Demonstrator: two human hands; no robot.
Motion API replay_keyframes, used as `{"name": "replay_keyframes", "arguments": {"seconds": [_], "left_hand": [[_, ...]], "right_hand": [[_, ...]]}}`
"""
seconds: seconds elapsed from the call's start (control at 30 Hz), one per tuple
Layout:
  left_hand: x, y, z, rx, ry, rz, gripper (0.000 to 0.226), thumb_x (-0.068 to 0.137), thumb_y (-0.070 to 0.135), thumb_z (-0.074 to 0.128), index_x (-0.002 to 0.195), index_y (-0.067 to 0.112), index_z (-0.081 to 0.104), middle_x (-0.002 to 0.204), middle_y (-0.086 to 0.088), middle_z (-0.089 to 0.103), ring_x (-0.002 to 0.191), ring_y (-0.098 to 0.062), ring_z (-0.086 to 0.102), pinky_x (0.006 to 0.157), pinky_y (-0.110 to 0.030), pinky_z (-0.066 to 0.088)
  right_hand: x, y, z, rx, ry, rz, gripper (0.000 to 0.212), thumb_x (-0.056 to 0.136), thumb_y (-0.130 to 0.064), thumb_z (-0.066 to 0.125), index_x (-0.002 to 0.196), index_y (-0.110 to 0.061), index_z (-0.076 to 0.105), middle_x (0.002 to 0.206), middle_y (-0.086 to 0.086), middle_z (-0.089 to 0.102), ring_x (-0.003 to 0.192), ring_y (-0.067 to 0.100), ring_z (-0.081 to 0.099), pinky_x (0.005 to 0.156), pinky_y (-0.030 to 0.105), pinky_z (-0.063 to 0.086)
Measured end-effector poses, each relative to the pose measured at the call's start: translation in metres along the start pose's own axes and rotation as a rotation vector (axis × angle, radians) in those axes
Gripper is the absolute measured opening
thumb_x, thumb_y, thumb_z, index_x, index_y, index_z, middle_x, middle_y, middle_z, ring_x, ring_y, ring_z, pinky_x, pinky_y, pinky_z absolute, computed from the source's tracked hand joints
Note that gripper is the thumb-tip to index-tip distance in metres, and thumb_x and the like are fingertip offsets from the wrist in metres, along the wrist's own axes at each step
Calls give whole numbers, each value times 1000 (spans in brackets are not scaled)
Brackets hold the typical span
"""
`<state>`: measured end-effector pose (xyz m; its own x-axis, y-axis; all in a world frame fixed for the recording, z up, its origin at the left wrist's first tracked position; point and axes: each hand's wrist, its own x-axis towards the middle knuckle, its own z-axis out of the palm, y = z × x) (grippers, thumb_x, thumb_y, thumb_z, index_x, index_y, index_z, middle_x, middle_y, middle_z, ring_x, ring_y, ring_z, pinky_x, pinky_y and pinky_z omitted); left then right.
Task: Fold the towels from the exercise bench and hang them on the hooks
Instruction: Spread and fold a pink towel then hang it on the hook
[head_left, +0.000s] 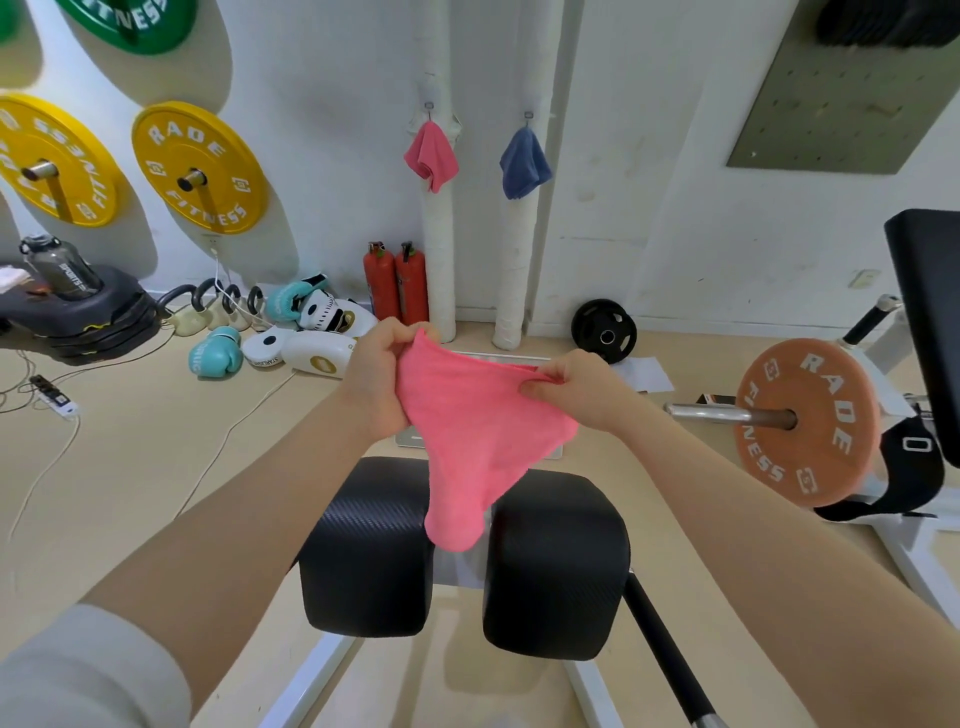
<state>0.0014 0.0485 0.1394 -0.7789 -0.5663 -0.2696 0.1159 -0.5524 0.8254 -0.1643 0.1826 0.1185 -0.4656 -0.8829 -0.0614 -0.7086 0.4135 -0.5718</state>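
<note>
Both hands grasp a pink terry towel (467, 431) above the black padded exercise bench (556, 561): left hand (376, 374) clutching its ten o'clock corner, right hand (576, 387) pinching its two o'clock edge. At twelve o'clock, a folded pink towel (431, 156) and a blue towel (523, 165) hang on wall hooks.

Left arm: bare forearm stretched forward from the lower left, a pale sleeve at its near end. Left hand (376, 371): raised at mid-frame, fingers curled, pinching the upper left corner of the pink towel (475, 436). Right arm: bare forearm stretched forward from the lower right. Right hand (582, 389): level with the left, fingers curled, gripping the towel's upper right edge.
</note>
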Motion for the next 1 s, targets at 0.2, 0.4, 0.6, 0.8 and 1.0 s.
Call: {"name": "replay_keyframes", "arguments": {"seconds": [0.2, 0.4, 0.6, 0.8, 1.0], "left_hand": [[-10, 1, 6, 550, -98, -198, 54, 90, 54, 35, 63, 11, 56, 45, 5, 48, 44, -10, 44, 47, -19, 38], [-7, -17, 30, 1499, 42, 39, 66, 72, 68, 57, 123, 27, 48, 109, 8, 45, 100, -12, 44, 85, -28, 36], [3, -28, 33, 1521, 23, 284, 35, 83, 40, 59, 68, 9, 57, 64, -4, 54, 62, -15, 48, 60, -31, 37], [6, -22, 20, 1439, 147, 403, 20, 87, 28, 38, 73, 22, 52, 66, -12, 58, 65, -22, 51, 65, -38, 45], [-4, 1, 0, 925, 294, 227, 28, 83, 14, 47, 55, 17, 43, 54, 1, 42, 59, -16, 39, 58, -28, 32]], "right_hand": [[-1, 11, 0, -421, 247, -5, 36, 94, -41, 42, 82, -16, 66, 79, 1, 61, 95, 23, 52, 99, 36, 26], [-1, -11, -8, -184, 230, -175, 26, 96, -21, 43, 97, -7, 65, 95, 12, 68, 90, 28, 60, 73, 34, 42], [-8, -30, -19, -132, 151, -340, 21, 92, -17, 50, 98, -9, 69, 94, 6, 71, 85, 18, 59, 70, 25, 38], [-15, -23, -23, -9, 109, -238, 19, 89, -26, 60, 77, -13, 66, 63, -5, 55, 66, 13, 49, 58, 19, 35], [-22, -33, -22, 186, 68, -101, 35, 85, -29, 65, 55, -14, 56, 49, -7, 40, 47, 5, 34, 47, 16, 26]]}}
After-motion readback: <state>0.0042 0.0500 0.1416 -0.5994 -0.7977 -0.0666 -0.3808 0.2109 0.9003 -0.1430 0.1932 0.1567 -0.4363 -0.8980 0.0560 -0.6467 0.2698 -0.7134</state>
